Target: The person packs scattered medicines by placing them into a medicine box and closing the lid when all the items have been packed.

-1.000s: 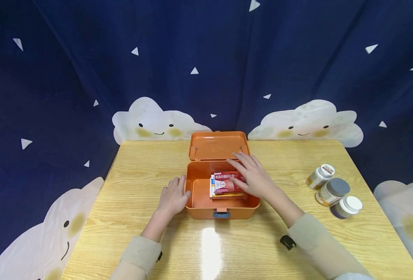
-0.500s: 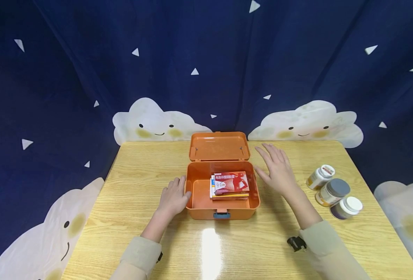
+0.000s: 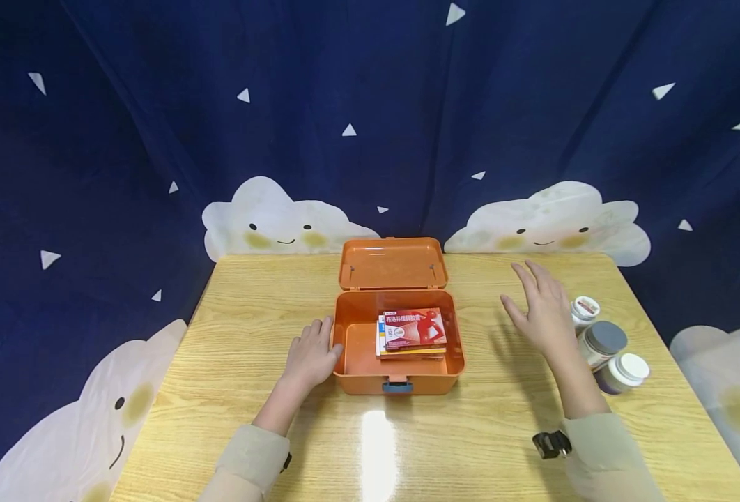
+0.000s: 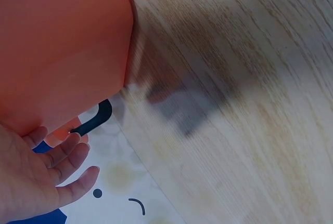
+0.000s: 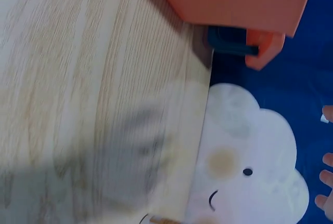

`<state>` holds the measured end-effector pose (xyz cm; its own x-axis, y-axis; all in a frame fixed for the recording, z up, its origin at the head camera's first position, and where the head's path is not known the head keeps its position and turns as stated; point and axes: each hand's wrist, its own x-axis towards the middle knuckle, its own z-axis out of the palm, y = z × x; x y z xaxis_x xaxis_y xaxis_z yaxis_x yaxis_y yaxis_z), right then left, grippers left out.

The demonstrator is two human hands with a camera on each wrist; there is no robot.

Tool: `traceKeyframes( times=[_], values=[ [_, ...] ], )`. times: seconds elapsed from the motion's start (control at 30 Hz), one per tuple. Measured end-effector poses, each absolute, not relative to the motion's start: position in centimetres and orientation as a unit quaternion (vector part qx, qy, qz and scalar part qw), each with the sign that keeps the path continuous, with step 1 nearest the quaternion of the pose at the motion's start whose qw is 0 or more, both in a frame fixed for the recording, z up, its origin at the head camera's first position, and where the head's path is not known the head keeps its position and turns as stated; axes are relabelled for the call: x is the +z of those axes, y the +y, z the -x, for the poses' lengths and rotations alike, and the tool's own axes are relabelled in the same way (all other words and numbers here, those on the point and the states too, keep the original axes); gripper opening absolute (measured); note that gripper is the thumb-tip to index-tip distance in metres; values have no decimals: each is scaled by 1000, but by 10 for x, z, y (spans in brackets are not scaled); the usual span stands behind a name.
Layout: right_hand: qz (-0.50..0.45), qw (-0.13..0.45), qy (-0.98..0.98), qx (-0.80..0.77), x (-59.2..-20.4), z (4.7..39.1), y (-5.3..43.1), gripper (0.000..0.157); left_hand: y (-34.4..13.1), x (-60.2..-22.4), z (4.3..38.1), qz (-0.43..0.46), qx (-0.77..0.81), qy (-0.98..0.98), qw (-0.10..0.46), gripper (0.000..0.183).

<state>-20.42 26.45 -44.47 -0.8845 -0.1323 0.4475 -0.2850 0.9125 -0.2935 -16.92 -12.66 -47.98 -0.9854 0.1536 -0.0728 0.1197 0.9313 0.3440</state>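
An orange plastic case (image 3: 360, 385) stands with its lid (image 3: 391, 263) swung back. Inside, toward the right, a red medicine box (image 3: 410, 336) lies on top of a white-and-yellow box (image 3: 379, 340). My left hand (image 3: 310, 355) rests at the case's left wall, thumb at the rim; its fingers (image 4: 70, 167) look relaxed in the left wrist view. Over the table right of the case, my right hand (image 3: 542, 317) hovers with spread fingers and nothing in it. Just beyond it stand a white-capped bottle (image 3: 586, 308), a grey-capped bottle (image 3: 607, 337) and another white-capped bottle (image 3: 632, 367), partly hidden by hand and forearm.
The wooden table (image 3: 270, 293) has its back edge close behind the case's lid. A dark blue curtain (image 3: 357, 84) with white clouds hangs behind it. A blue latch (image 3: 398, 386) sits on the case's front.
My right hand has lifted away from the medicine boxes and moved right, out of the case and up to the bottles. The left hand has stayed at the case's left wall.
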Motion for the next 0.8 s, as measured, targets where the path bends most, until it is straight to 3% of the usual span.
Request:
traceKeyframes(
  times=[0.8],
  values=[
    [57,160,-966,195,-464,179,334,69,-126,-481,169,-69,180,980,45,56]
  ],
)
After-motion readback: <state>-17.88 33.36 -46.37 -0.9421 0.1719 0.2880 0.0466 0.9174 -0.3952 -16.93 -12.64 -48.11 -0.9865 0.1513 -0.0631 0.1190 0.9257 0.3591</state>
